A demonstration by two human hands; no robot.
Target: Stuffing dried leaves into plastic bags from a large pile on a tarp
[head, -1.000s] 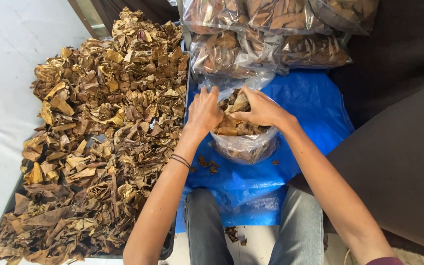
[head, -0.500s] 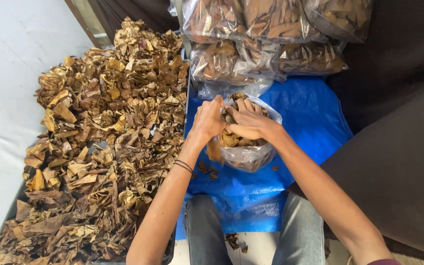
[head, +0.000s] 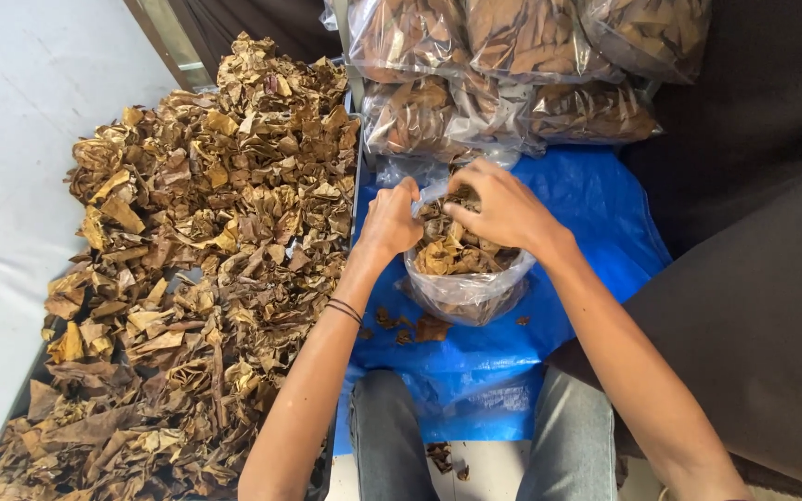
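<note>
Two knees in grey trousers [head: 475, 436] are seen nearest, at the near edge of the blue tarp [head: 596, 232]. Just beyond, near the tarp's middle, a clear plastic bag [head: 464, 292] of dried brown leaves is stood upright, mouth up, long axis vertical, so nothing spills. Its rim is pinched on the left by the left hand [head: 390, 221], fingers closed on the plastic, probably to keep it open. The right hand [head: 503, 206] is cupped over the leaves [head: 447, 249], loosely curled; an actual grasp cannot be told. Filled bags [head: 503, 65] are stacked along the far edge, and a loose leaf heap [head: 187, 278] lies off the left edge.
</note>
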